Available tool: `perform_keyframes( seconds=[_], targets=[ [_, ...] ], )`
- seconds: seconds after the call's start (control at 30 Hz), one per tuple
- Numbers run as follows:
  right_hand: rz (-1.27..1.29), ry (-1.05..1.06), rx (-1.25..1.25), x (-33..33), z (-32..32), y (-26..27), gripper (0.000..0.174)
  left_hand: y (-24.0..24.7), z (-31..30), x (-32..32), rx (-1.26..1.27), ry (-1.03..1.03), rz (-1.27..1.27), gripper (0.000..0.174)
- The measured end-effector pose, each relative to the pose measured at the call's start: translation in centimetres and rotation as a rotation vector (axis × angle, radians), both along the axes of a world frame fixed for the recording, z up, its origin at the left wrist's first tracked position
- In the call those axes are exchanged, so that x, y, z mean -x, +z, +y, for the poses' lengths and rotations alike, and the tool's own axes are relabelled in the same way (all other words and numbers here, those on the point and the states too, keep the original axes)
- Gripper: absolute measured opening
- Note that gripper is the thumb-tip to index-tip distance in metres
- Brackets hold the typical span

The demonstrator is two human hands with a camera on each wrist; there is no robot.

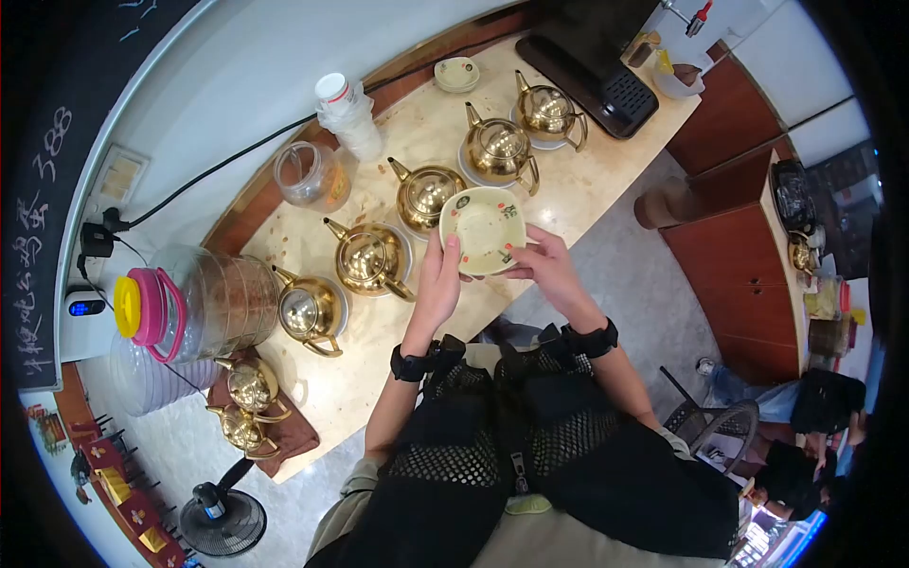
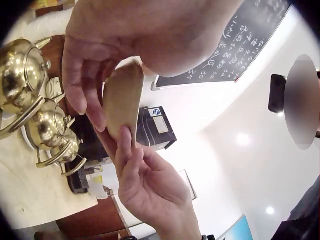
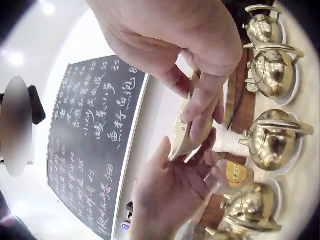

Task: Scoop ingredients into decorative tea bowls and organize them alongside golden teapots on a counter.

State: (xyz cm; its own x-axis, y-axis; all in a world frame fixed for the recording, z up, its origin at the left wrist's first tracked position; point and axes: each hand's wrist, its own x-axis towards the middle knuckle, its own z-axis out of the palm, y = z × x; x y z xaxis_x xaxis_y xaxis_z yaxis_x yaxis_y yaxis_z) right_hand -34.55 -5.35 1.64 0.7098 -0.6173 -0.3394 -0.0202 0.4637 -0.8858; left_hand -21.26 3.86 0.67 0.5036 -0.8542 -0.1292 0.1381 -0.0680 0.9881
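A cream square dish (image 1: 483, 232) with a small flower pattern is held up between both hands, above the front edge of the table, its inside facing up. My left hand (image 1: 437, 284) grips its left side, thumb over the rim. On the other side my right hand (image 1: 552, 272) pinches the right front corner. From the left wrist the dish (image 2: 122, 100) shows edge-on, with the right hand (image 2: 155, 187) at its lower end. Just beyond the dish stand gold teapots, the nearest teapot (image 1: 428, 196) partly behind it.
Several gold teapots on white saucers line the table (image 1: 369, 327). Small patterned dishes (image 1: 457, 73), a clear jar (image 1: 308, 177), wrapped cups (image 1: 348, 118) and a black appliance (image 1: 592, 87) stand along the back. A large lidded plastic jar (image 1: 222, 301) is at the left. People sit at far right.
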Motion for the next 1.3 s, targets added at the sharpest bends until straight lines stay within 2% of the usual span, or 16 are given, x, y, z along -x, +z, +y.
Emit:
perform_keyframes(
  seconds=[0.03, 0.13, 0.27, 0.33, 0.47, 0.53, 0.57, 0.63, 0.8, 0.9, 1.0, 1.07, 1.13, 1.17, 1.23, 1.3],
  targets=[
    [0.018, -0.042, -0.003, 0.1, -0.4, 0.4, 0.037, 0.3, 0.1, -0.2, -0.076, -0.091, 0.137, 0.033],
    [0.023, -0.167, 0.090, 0.5, -2.9, 1.1, 0.035, -0.7, 0.6, -0.8, -0.043, -0.065, 0.097, 0.031],
    [0.023, -0.152, 0.104, -0.2, -9.1, 1.6, 0.032, -2.0, 1.9, -2.3, -0.097, -0.024, 0.103, 0.031],
    [-0.065, -0.104, 0.066, -2.0, -12.9, 1.7, 0.028, -2.8, 3.1, -2.8, -0.119, 0.028, 0.097, 0.034],
    [-0.135, -0.077, 0.033, -7.7, -20.8, -1.6, 0.026, -2.6, 5.3, -3.0, -0.173, 0.192, 0.125, 0.036],
    [-0.103, -0.176, 0.019, -11.3, -23.9, -3.4, 0.027, -2.5, 6.3, -3.0, -0.166, 0.310, 0.143, 0.036],
    [-0.112, -0.148, 0.009, -13.0, -25.2, -4.2, 0.027, -2.3, 6.8, -2.9, -0.170, 0.340, 0.135, 0.036],
    [0.017, -0.196, -0.087, -16.0, -27.6, -6.2, 0.029, -1.9, 7.8, -2.6, -0.226, 0.482, 0.118, 0.038],
    [0.171, -0.097, -0.177, -20.5, -32.0, -11.3, 0.029, -2.2, 8.3, -1.5, -0.354, 0.686, 0.135, 0.041],
    [0.299, -0.067, -0.231, -21.9, -33.8, -13.1, 0.031, -2.2, 6.9, -0.8, -0.385, 0.734, 0.162, 0.041],
    [0.295, -0.028, -0.225, -22.4, -35.8, -15.6, 0.030, -3.2, 4.9, -0.5, -0.387, 0.719, 0.207, 0.042],
    [0.285, -0.006, -0.259, -22.5, -38.4, -19.5, 0.030, -3.5, 3.5, -0.4, -0.368, 0.695, 0.208, 0.043],
    [0.101, 0.589, 0.715, -22.3, -42.1, -25.5, 0.030, -3.3, 2.3, -0.3, -0.353, 0.703, 0.230, 0.043],
    [0.099, 0.600, 0.714, -22.7, -41.0, -23.5, 0.030, -3.3, 1.9, -0.4, -0.333, 0.702, 0.239, 0.043],
    [0.382, -0.006, -0.110, -23.3, -36.8, -16.1, 0.029, -3.5, 1.7, -0.3, -0.340, 0.716, 0.238, 0.044],
    [0.342, 0.011, -0.093, -23.1, -36.8, -16.4, 0.028, -3.6, 1.9, -0.3, -0.364, 0.718, 0.199, 0.044]
  ],
)
